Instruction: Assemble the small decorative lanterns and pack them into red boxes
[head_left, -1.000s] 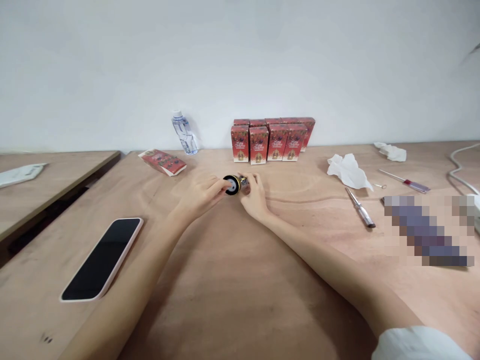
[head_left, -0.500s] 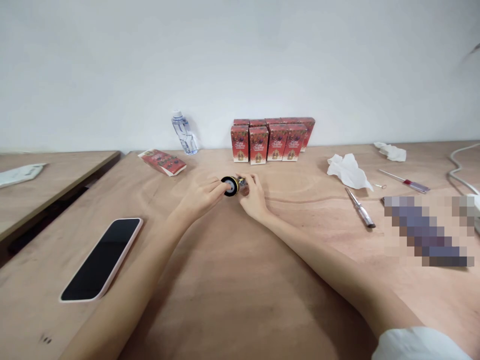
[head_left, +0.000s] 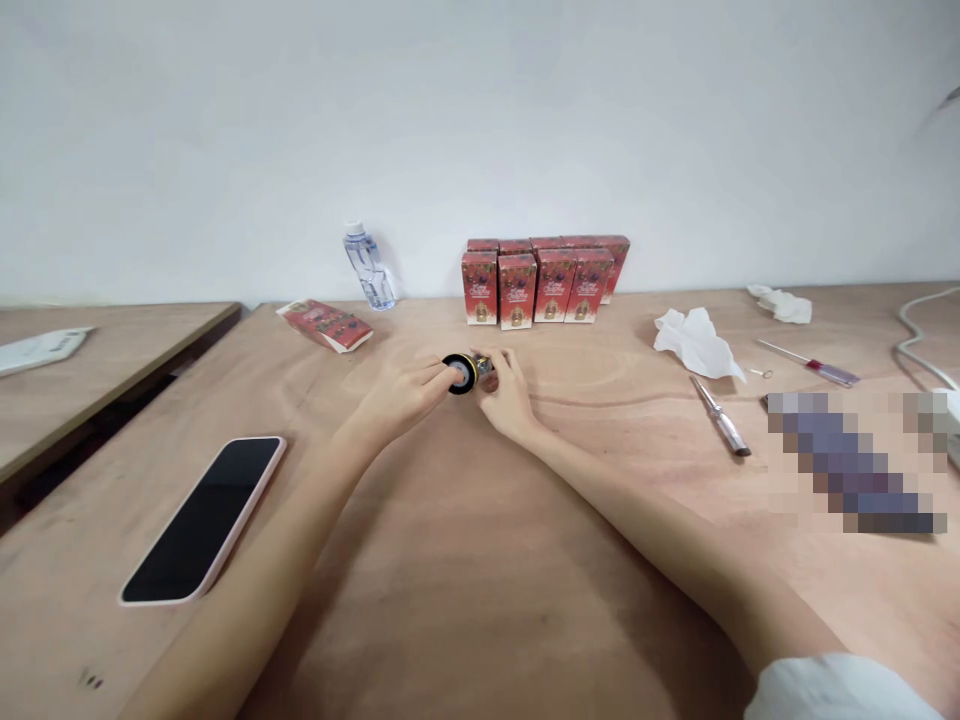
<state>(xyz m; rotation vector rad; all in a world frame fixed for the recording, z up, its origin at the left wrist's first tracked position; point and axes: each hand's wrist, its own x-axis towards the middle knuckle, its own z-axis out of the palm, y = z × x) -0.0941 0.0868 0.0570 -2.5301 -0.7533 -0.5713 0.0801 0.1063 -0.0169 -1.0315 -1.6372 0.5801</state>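
Note:
Between my two hands, a small lantern-like ornament (head_left: 470, 372) lies on its side, its round black base facing me. Gold trim rings the base, and the shiny body behind it is partly covered by fingers. My left hand (head_left: 411, 398) is closed on the base, with a fingertip pressed against the grey disc in its middle. My right hand (head_left: 507, 395) pinches the shiny body from the right. Just beyond the hands stand several red Christmas boxes (head_left: 517, 290), some with a gold lantern printed on them.
A flattened red box (head_left: 325, 325) and a water bottle (head_left: 369, 268) are at the back left. A phone (head_left: 204, 522) lies near my left forearm. On the right are crumpled tissue (head_left: 696, 343), two screwdrivers, one clear (head_left: 721, 418) and one red-collared (head_left: 817, 368), and a blurred-out object (head_left: 855, 465).
Both hands keep their hold on the ornament in nearly the same place. The ornament shows at most a very slight shift; everything else is still.

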